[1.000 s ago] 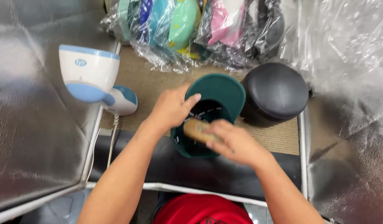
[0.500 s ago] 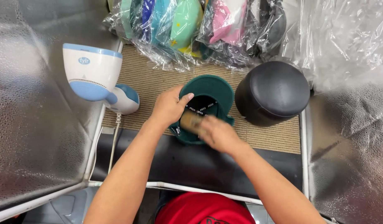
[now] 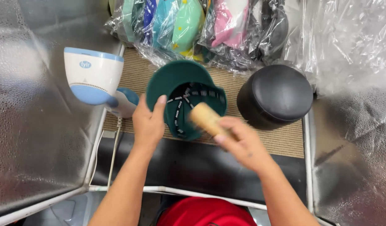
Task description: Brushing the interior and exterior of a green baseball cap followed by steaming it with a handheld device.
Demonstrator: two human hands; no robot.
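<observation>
A dark green cap (image 3: 176, 79) lies upside down in front of me, its inside with taped seams facing up. My left hand (image 3: 149, 121) grips the cap at its left edge, thumb inside the rim. My right hand (image 3: 243, 144) is closed around a wooden-handled brush (image 3: 205, 118), blurred by motion, whose round end sits over the cap's opening.
A white and blue steamer-like device (image 3: 94, 79) stands at the left with a cord (image 3: 114, 146). A round black dome form (image 3: 276, 95) sits at the right. Several caps in clear plastic bags (image 3: 193, 25) pile at the back. Silver reflective walls (image 3: 34, 125) enclose the mat (image 3: 285, 140).
The cap has turned so its brim points up and left. My right hand with the brush has pulled back out of the cap to its right edge.
</observation>
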